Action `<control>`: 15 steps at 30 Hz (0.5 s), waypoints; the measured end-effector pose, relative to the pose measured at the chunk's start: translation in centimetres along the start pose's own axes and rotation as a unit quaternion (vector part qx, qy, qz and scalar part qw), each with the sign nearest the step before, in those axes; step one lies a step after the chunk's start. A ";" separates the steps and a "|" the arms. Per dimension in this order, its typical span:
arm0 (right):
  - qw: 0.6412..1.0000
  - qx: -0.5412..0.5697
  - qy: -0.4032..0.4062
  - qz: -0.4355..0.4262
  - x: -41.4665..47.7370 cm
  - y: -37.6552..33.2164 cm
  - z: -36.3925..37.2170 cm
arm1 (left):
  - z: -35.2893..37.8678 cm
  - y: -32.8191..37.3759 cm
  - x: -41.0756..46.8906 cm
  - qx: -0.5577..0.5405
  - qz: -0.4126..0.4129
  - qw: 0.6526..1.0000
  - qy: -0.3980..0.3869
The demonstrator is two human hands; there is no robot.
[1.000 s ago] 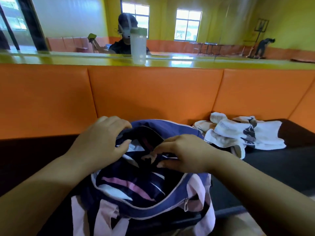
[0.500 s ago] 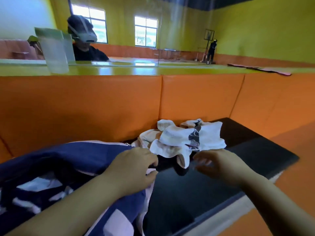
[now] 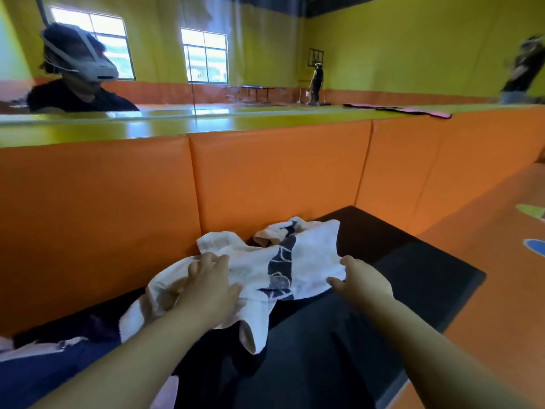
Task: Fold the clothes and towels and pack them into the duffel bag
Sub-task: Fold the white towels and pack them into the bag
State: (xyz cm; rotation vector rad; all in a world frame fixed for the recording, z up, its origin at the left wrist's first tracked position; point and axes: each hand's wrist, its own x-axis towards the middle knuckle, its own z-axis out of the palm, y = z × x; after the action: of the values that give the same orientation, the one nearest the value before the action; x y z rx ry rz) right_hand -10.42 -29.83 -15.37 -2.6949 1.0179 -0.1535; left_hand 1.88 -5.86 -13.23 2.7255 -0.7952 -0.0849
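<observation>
A crumpled white towel (image 3: 312, 261) with a dark patterned stripe lies on the black bench seat (image 3: 413, 278) against the orange padded backrest. My left hand (image 3: 208, 287) rests on the towel's left part, fingers spread and pressing into the cloth. My right hand (image 3: 361, 281) touches the towel's right edge, fingers apart; whether it grips the cloth I cannot tell. The navy and pink duffel bag (image 3: 35, 367) shows only as a strip at the lower left, partly behind my left forearm.
The orange padded backrest (image 3: 265, 178) runs behind the seat, with a green ledge (image 3: 206, 122) and a mirror above it. An orange floor (image 3: 501, 261) lies to the right. A pink cloth (image 3: 413, 111) lies on the ledge far right.
My view has swung right, away from the duffel bag. Both hands left the bag opening and moved onto the white towel, the left on top, the right at its right edge.
</observation>
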 end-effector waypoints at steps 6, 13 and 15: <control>0.995 0.071 -0.041 0.050 4.4 1.0 2.2 | 1.8 -0.3 4.2 -0.013 -0.070 0.997 -0.018; 0.981 0.118 -0.053 0.142 6.6 0.8 3.8 | 3.2 -1.2 4.8 -0.113 -0.078 0.990 0.030; 0.972 0.184 -0.052 0.138 6.2 1.0 3.9 | 2.7 -1.2 4.3 -0.147 -0.075 0.986 0.036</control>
State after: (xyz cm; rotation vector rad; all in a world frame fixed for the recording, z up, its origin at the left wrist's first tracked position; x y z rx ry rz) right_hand -5.66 -33.86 -19.37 -2.1848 1.1875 -0.1316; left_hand 5.78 -7.89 -16.03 2.4867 -0.5100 -0.1244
